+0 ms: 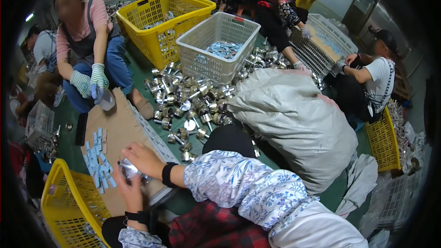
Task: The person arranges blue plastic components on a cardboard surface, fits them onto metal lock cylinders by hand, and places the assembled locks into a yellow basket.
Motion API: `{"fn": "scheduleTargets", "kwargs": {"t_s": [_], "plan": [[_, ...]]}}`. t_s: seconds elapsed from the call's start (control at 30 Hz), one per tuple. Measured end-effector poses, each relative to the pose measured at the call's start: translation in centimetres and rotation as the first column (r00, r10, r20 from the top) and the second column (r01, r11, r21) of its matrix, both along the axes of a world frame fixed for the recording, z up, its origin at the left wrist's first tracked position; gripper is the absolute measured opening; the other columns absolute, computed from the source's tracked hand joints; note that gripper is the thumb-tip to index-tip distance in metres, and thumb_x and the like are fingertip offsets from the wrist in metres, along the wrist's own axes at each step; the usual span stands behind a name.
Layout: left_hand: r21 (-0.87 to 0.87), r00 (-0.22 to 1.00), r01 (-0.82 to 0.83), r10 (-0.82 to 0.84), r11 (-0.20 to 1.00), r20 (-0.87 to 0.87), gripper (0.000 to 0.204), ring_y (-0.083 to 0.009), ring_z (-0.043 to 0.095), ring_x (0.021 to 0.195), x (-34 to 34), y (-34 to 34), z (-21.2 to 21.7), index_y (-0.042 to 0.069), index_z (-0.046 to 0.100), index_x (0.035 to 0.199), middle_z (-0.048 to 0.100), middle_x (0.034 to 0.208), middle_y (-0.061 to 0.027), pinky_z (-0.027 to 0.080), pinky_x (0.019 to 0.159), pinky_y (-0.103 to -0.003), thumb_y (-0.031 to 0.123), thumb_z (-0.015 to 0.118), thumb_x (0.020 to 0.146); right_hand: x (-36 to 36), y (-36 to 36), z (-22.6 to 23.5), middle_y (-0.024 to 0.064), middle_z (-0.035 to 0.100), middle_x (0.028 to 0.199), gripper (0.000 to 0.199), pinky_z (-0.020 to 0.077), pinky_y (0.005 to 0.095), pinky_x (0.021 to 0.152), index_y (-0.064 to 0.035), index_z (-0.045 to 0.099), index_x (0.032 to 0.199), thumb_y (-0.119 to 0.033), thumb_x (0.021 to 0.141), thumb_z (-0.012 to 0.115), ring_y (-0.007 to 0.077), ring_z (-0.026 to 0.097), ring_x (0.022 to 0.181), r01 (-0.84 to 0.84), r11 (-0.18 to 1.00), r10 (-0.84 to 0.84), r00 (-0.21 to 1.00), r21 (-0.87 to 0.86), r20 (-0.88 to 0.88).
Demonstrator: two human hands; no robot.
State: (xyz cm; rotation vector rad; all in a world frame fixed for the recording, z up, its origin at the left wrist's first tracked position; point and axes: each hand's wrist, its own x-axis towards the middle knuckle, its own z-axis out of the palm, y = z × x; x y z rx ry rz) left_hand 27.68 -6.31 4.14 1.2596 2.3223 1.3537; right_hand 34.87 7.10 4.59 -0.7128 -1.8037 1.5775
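Observation:
My left hand is closed around a small shiny metal cup, low over a cardboard-topped surface. My right hand lies over the same piece from the far side, its fingers curled onto it. Much of the cup is hidden by my fingers. Just left of my hands, several light-blue strips lie scattered on the cardboard. Beyond my right wrist, many shiny metal cups with straight stems are heaped on the green floor.
A yellow crate stands by my left forearm. Behind the heap are a grey crate holding blue strips and a larger yellow crate. A bulging white sack lies to the right. A gloved person sits opposite; others work farther back.

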Motion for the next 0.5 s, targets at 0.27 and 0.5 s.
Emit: {"fn": "scheduleTargets", "kwargs": {"t_s": [0.27, 0.5], "plan": [[0.075, 0.985, 0.040, -0.052, 0.996, 0.164, 0.033, -0.0313, 0.052, 0.120, -1.2, 0.5, -0.1, -0.001, 0.058, 0.117, 0.055, 0.126, -0.0187, 0.038, 0.104, -0.038, 0.007, 0.064, 0.086, 3.6, 0.8, 4.0, 0.0210, 0.060, 0.103, 0.020, 0.0481, 0.0422, 0.085, 0.0024, 0.062, 0.097, -0.017, 0.091, 0.059, 0.0382, 0.060, 0.097, 0.020, 0.998, -0.005, 0.974, 0.061, -0.228], [0.137, 0.885, -0.070, 0.125, 0.988, -0.448, 0.022, -0.0318, 0.053, 0.120, -7.3, -9.2, 8.8, -0.001, 0.060, 0.114, 0.059, 0.123, -0.0161, 0.035, 0.108, -0.041, 0.009, 0.058, 0.094, 6.7, 2.2, 7.8, 0.0193, 0.059, 0.098, 0.016, 0.0478, 0.0412, 0.083, 0.0025, 0.061, 0.094, -0.013, 0.089, 0.059, 0.0372, 0.060, 0.093, 0.045, 0.978, 0.024, 0.945, 0.202, -0.327]]}}
